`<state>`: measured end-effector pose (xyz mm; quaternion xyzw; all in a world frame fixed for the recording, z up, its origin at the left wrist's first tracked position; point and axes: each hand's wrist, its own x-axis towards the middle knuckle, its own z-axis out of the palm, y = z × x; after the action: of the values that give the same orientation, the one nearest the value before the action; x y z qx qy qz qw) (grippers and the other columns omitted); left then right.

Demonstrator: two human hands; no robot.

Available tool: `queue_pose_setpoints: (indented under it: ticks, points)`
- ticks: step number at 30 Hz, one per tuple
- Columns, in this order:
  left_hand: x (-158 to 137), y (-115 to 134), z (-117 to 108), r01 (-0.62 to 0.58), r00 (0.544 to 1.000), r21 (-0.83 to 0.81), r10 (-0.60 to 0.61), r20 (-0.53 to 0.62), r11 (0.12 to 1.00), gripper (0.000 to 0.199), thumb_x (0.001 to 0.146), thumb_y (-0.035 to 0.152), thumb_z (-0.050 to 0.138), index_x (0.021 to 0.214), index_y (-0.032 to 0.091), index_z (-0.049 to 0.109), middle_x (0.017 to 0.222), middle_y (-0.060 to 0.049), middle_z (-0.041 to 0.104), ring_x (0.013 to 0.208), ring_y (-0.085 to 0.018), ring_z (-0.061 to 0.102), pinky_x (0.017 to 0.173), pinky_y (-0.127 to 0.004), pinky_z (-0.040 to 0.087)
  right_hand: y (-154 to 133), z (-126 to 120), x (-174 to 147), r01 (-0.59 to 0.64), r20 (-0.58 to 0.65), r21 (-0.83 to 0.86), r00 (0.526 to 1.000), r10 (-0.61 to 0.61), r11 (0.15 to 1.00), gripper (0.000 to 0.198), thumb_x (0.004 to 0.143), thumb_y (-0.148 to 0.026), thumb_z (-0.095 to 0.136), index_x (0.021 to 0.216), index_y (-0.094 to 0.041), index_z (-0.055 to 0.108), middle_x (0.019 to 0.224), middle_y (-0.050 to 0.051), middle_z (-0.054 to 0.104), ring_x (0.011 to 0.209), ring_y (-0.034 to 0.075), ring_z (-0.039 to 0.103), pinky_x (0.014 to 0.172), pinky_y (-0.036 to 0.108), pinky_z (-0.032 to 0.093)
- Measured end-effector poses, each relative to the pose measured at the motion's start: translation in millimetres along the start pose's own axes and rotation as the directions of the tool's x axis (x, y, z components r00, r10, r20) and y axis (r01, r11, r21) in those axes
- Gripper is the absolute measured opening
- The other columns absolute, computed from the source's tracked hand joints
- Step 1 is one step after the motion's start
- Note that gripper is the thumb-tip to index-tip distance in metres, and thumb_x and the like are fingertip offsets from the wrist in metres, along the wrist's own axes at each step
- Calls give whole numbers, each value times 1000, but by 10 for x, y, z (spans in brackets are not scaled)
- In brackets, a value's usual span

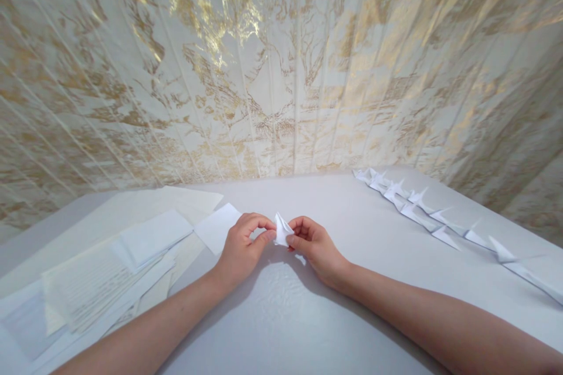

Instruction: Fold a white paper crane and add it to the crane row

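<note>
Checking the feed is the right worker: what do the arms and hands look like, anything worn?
Both forearms are bare, with no sleeves in view. The left hand and right hand wear no gloves; no rings, watch or wristband show. Nails look short and unpainted.

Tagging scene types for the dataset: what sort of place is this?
Probably a home craft table against a wall: gold-patterned wallpaper, loose paper sheets, a row of folded paper pieces, both hands pinching another folded piece.
</note>
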<state>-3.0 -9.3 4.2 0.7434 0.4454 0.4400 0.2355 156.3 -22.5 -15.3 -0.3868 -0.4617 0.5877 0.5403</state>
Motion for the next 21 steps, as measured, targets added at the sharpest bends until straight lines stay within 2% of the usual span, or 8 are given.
queue_pose_setpoints:
  ticks: [2, 5, 10, 15, 21]
  points:
    - [-6, -19, 3, -47, 999, 24, 47, -5, 999, 10, 71, 25, 57, 77, 20, 63, 82, -3, 65, 84, -19, 55, 81, -33, 41, 2, -5, 7, -5, -27, 16, 1000, 5, 1000, 17, 58, -19, 69, 68, -16, 55, 59, -4, 57, 53, 9, 50, 56, 23, 40]
    - [-16, -24, 13, -52, 999, 40, 52, 2, 998, 13, 70, 23, 58, 81, 20, 64, 85, -3, 66, 87, -20, 56, 82, -33, 41, 5, -5, 9, 1, -49, 18, 999, 0, 1000, 19, 58, -21, 70, 68, -16, 54, 57, -4, 57, 52, 9, 50, 56, 23, 40]
    - [-35, -13, 45, 20, 1000, 24, -20, -7, 1000, 15, 70, 21, 57, 83, 21, 65, 83, -2, 66, 84, -19, 59, 80, -32, 43, 13, 2, 5, 74, -49, -23, 996, -75, 997, 22, 58, -25, 72, 66, -17, 53, 58, -4, 57, 54, 10, 51, 55, 24, 40]
    - [-38, -17, 87, 93, 992, -31, -96, -78, 995, 17, 67, 23, 61, 83, 20, 66, 80, -1, 67, 79, -18, 61, 78, -31, 45, 42, 17, -4, 145, -29, -133, 988, -151, 980, 19, 61, -25, 68, 66, -18, 52, 58, -4, 54, 54, 10, 49, 53, 23, 37]
    - [-40, 55, 104, 166, 981, -55, -170, -94, 985, 9, 64, 24, 63, 72, 20, 65, 75, 0, 67, 75, -18, 59, 77, -31, 44, 117, 20, -22, 230, -10, -260, 971, -240, 938, 12, 65, -21, 61, 68, -19, 50, 61, -4, 51, 55, 10, 48, 54, 24, 38]
